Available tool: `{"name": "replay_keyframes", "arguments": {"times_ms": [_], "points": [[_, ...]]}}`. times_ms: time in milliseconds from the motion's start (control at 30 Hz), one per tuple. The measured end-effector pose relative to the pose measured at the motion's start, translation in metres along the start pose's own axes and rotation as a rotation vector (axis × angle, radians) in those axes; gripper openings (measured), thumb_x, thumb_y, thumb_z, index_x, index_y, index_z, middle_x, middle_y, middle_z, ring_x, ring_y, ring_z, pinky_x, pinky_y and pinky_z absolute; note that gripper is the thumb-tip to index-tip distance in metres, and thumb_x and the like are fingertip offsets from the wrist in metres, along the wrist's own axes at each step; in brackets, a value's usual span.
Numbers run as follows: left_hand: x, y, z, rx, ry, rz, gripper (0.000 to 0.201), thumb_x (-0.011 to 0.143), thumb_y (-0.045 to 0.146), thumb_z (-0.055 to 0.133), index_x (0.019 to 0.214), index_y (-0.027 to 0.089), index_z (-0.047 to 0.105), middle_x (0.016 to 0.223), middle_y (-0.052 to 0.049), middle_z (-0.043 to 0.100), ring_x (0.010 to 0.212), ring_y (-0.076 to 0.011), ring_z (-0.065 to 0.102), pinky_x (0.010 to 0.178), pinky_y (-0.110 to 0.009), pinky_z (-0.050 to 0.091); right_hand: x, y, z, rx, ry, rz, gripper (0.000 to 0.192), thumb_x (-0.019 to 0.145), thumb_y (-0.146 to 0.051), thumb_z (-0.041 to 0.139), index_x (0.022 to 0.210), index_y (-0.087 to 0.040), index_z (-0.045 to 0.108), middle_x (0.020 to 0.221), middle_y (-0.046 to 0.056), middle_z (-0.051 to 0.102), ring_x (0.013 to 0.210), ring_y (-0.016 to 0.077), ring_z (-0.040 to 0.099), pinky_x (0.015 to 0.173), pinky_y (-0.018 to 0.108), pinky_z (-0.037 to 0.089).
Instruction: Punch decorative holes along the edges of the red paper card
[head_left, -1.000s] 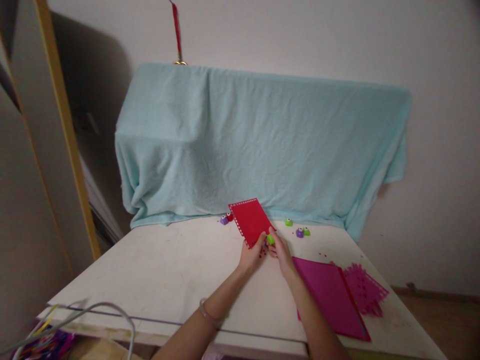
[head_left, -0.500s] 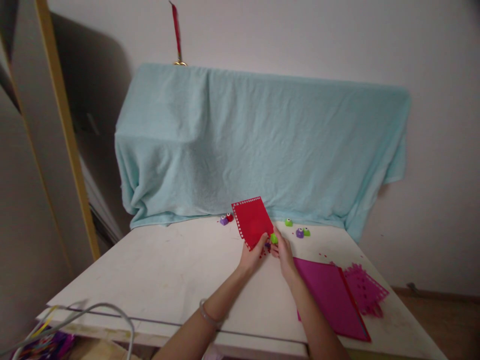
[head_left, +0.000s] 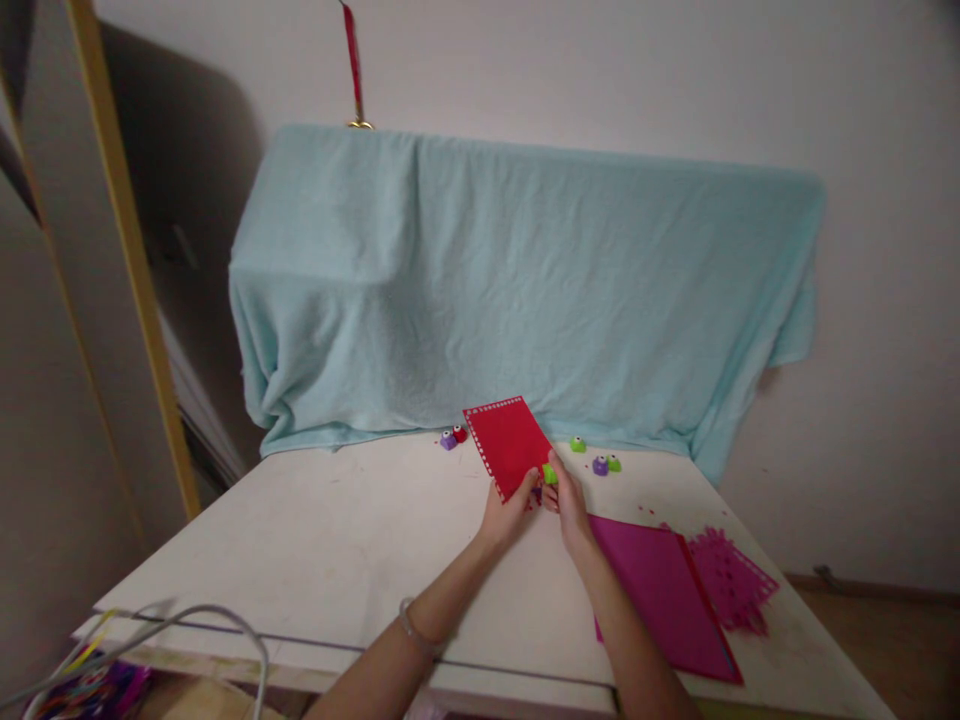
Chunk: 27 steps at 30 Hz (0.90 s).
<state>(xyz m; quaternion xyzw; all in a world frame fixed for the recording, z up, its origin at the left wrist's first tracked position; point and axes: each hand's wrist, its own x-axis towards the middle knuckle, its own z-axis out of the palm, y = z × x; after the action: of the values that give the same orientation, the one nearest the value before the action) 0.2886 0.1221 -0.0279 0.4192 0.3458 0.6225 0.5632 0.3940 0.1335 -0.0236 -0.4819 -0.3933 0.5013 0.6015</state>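
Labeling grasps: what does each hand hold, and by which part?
Left hand pinches the red card at its near edge. Right hand holds a small green punch at that edge, fingers around it.

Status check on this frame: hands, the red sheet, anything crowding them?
Left hand grips red sheet. Right hand presses green punch on its edge. Spare punches and magenta sheet lie apart.

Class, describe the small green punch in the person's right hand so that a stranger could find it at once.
Start at the blue cloth draped behind the white table. Below its middle, the left hand holds up a red sheet; the green punch sits at that sheet's near right edge, pinched by the right hand. The other punches lie loose on the table, untouched.
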Motion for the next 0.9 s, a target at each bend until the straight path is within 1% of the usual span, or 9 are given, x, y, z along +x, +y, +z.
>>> {"name": "replay_keyframes", "arguments": {"times_ms": [100, 167, 300, 400, 500, 600, 667, 767, 900], "points": [[0.0023, -0.0019, -0.0007, -0.034, 0.018, -0.063, 0.051, 0.069, 0.056, 0.074, 0.093, 0.011, 0.07, 0.08, -0.01, 0.071, 0.076, -0.02, 0.067, 0.072, -0.031, 0.053, -0.0003, 0.0007, 0.0007, 0.003, -0.038, 0.046, 0.058, 0.073, -0.072, 0.061, 0.06, -0.022, 0.035, 0.041, -0.008, 0.029, 0.035, 0.0068, 0.023, 0.036, 0.023, 0.014], [0.0038, -0.0027, -0.0018, -0.044, 0.002, -0.103, 0.051, 0.068, 0.059, 0.073, 0.085, 0.011, 0.069, 0.072, -0.009, 0.069, 0.069, -0.0185, 0.065, 0.066, -0.029, 0.051, -0.0004, 0.0012, 0.0011, -0.016, -0.064, 0.046, 0.059, 0.074, -0.072, 0.06, 0.056, -0.021, 0.035, 0.042, -0.007, 0.032, 0.036, 0.0067, 0.025, 0.037, 0.023, 0.016], [0.0047, -0.0019, -0.0032, -0.045, -0.064, -0.117, 0.049, 0.074, 0.062, 0.067, 0.067, 0.013, 0.061, 0.06, -0.004, 0.061, 0.054, -0.0124, 0.055, 0.055, -0.025, 0.044, -0.0026, -0.0001, 0.0024, -0.023, -0.121, 0.002, 0.057, 0.079, -0.069, 0.058, 0.056, -0.02, 0.038, 0.044, -0.006, 0.034, 0.039, 0.0066, 0.027, 0.039, 0.022, 0.018], [0.0038, 0.001, -0.0015, -0.08, -0.141, -0.134, 0.053, 0.078, 0.061, 0.063, 0.056, 0.015, 0.052, 0.051, 0.0, 0.051, 0.046, -0.0088, 0.044, 0.05, -0.024, 0.035, -0.005, -0.0023, 0.0038, 0.014, -0.108, -0.005, 0.055, 0.076, -0.067, 0.063, 0.062, -0.021, 0.037, 0.046, -0.008, 0.031, 0.039, 0.0062, 0.024, 0.039, 0.021, 0.017], [0.0035, 0.004, 0.0004, -0.164, -0.208, -0.183, 0.054, 0.081, 0.06, 0.061, 0.054, 0.015, 0.051, 0.05, 0.0, 0.049, 0.047, -0.0086, 0.042, 0.051, -0.024, 0.033, -0.0063, -0.0035, 0.0045, 0.032, -0.096, -0.008, 0.054, 0.075, -0.066, 0.065, 0.066, -0.022, 0.035, 0.047, -0.01, 0.026, 0.039, 0.0062, 0.022, 0.039, 0.02, 0.017], [0.0052, 0.0048, -0.0009, -0.195, -0.326, -0.244, 0.059, 0.084, 0.062, 0.054, 0.049, 0.015, 0.051, 0.052, -0.003, 0.052, 0.051, -0.0101, 0.047, 0.056, -0.025, 0.037, -0.0065, -0.0035, 0.0046, 0.03, -0.122, -0.019, 0.054, 0.077, -0.066, 0.062, 0.065, -0.022, 0.033, 0.048, -0.01, 0.025, 0.04, 0.0062, 0.022, 0.039, 0.021, 0.017], [0.0069, 0.004, -0.0027, -0.184, -0.38, -0.276, 0.063, 0.086, 0.064, 0.049, 0.045, 0.016, 0.05, 0.051, -0.004, 0.053, 0.05, -0.0104, 0.047, 0.057, -0.025, 0.038, -0.0064, -0.0033, 0.0046, 0.037, -0.131, -0.017, 0.054, 0.078, -0.065, 0.062, 0.065, -0.022, 0.031, 0.048, -0.01, 0.025, 0.04, 0.0061, 0.021, 0.039, 0.021, 0.016], [0.0087, 0.0023, -0.0043, -0.191, -0.378, -0.28, 0.063, 0.085, 0.065, 0.049, 0.044, 0.017, 0.05, 0.05, -0.005, 0.055, 0.048, -0.0111, 0.047, 0.058, -0.027, 0.039, -0.007, -0.0039, 0.0048, 0.034, -0.147, -0.01, 0.055, 0.077, -0.065, 0.063, 0.065, -0.022, 0.031, 0.048, -0.01, 0.025, 0.04, 0.0061, 0.022, 0.039, 0.021, 0.016], [0.008, 0.0025, -0.0048, -0.139, -0.401, -0.267, 0.064, 0.086, 0.067, 0.045, 0.047, 0.017, 0.054, 0.058, -0.008, 0.063, 0.056, -0.0151, 0.056, 0.066, -0.029, 0.042, -0.0087, -0.0056, 0.0056, 0.009, -0.157, -0.034, 0.054, 0.078, -0.066, 0.061, 0.064, -0.022, 0.033, 0.047, -0.009, 0.026, 0.039, 0.0064, 0.023, 0.039, 0.021, 0.017]]}}
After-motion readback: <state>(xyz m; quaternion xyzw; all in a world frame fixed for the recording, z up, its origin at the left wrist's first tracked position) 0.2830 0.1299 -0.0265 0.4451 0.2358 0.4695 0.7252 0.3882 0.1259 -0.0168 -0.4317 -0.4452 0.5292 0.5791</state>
